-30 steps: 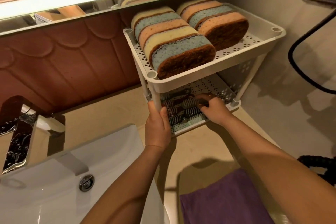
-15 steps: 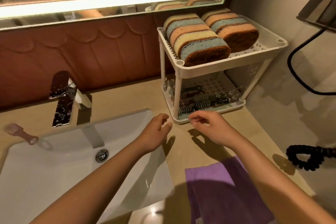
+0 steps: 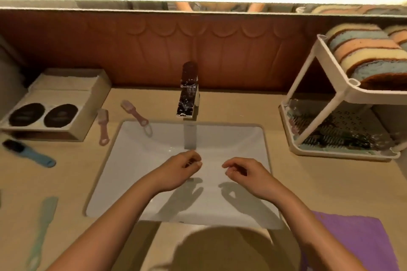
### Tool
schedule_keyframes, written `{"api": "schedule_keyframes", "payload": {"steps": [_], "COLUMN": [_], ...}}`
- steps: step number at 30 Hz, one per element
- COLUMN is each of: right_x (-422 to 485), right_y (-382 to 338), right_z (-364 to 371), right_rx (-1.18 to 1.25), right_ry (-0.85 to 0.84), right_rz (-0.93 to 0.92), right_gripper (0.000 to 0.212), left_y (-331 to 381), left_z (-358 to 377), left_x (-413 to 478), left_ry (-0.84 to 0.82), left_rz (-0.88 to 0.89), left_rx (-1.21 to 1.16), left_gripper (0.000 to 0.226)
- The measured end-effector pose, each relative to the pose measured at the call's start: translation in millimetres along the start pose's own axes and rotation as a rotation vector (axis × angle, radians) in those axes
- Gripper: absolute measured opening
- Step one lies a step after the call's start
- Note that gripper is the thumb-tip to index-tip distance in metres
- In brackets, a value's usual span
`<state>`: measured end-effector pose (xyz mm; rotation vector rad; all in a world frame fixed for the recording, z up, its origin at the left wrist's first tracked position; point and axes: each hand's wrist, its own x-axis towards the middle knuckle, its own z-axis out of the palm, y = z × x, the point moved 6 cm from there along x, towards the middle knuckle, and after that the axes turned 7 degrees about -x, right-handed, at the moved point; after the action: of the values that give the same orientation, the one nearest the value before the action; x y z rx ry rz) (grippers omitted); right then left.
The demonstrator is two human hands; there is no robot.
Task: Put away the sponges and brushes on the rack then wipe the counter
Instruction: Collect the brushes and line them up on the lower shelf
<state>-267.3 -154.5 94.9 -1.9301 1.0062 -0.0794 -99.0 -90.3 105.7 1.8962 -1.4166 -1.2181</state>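
Nearest, a purple cloth (image 3: 352,242) lies on the surface (image 3: 308,182) at right and a teal brush (image 3: 44,226) at left. The left grip (image 3: 180,171) and right grip (image 3: 246,176) hover over the sink (image 3: 143,160), fingers loosely curled, empty. Farther left lie a blue brush (image 3: 33,155) and pink brushes (image 3: 103,126). At far right the rack (image 3: 330,94) holds sponges (image 3: 370,59) above and dark brushes (image 3: 337,136) below.

The white two-shelf rack (image 3: 378,97) stands at the right end of the counter (image 3: 66,182). Upper shelf: brown-backed blue, orange and yellow sponges (image 3: 370,50), set on edge. Lower shelf: dark-bristled brushes (image 3: 334,136), lying flat. On the counter's left half I see two pink brushes (image 3: 103,125) toward the back, a blue brush (image 3: 28,154) at the left edge and a pale green brush (image 3: 43,226) near the front. My purple cloth (image 3: 352,244) lies at the front right corner.
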Motion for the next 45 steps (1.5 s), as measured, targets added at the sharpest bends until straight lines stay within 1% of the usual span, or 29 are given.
{"api": "schedule_keyframes", "payload": {"steps": [4,5,7,9,14,17,19,22,25,28,33,36,38,40,42,45], "right_x": [25,40,53,78,126,154,171,192,214,233,260,271,273,276,275,267], "right_y": [-26,-40,-51,-72,-101,-111,-114,-120,-125,-124,-114,-109,-110,-111,-114,-121], "right_z": [36,52,60,81,111,127,134,143,148,152,156,161,163,164,165,165], "right_rx": [0.020,0.025,0.059,0.097,0.190,0.223,0.219,0.187,0.224,0.246,0.299,0.333,0.349,0.352,0.381,0.471], "right_ry": [-0.100,-0.141,-0.164,-0.208,-0.233,-0.213,-0.190,-0.163,-0.126,-0.094,-0.017,0.000,0.010,0.029,0.046,0.029], "right_rz": [0.010,0.002,0.022,0.047,0.164,0.227,0.258,0.302,0.343,0.378,0.482,0.520,0.531,0.540,0.533,0.480], "right_gripper": [0.016,0.016,0.018,0.020,0.024,0.019,0.017,0.021,0.019,0.022,0.032,0.032,0.028,0.025,0.030,0.037], "left_y": [-52,-73,-91,-125,-179,-202,-210,-214,-214,-215,-215,-209,-208,-211,-213,-221], "left_z": [-38,-55,-68,-94,-143,-171,-186,-201,-213,-217,-223,-227,-228,-228,-229,-227], "left_x": [-24,-35,-39,-49,-47,-40,-33,-22,-10,-2,12,22,26,28,27,24], "left_ry": [0.112,0.166,0.234,0.345,0.582,0.714,0.761,0.772,0.770,0.776,0.752,0.689,0.663,0.659,0.678,0.684], "left_rz": [-0.111,-0.150,-0.193,-0.256,-0.361,-0.416,-0.438,-0.494,-0.566,-0.612,-0.624,-0.595,-0.608,-0.627,-0.643,-0.681], "left_rx": [-0.063,-0.089,-0.106,-0.155,-0.228,-0.191,-0.123,0.000,0.129,0.215,0.348,0.440,0.448,0.402,0.329,0.163], "left_gripper": [0.016,0.016,0.017,0.022,0.026,0.025,0.021,0.019,0.030,0.039,0.044,0.042,0.038,0.031,0.028,0.030]}}
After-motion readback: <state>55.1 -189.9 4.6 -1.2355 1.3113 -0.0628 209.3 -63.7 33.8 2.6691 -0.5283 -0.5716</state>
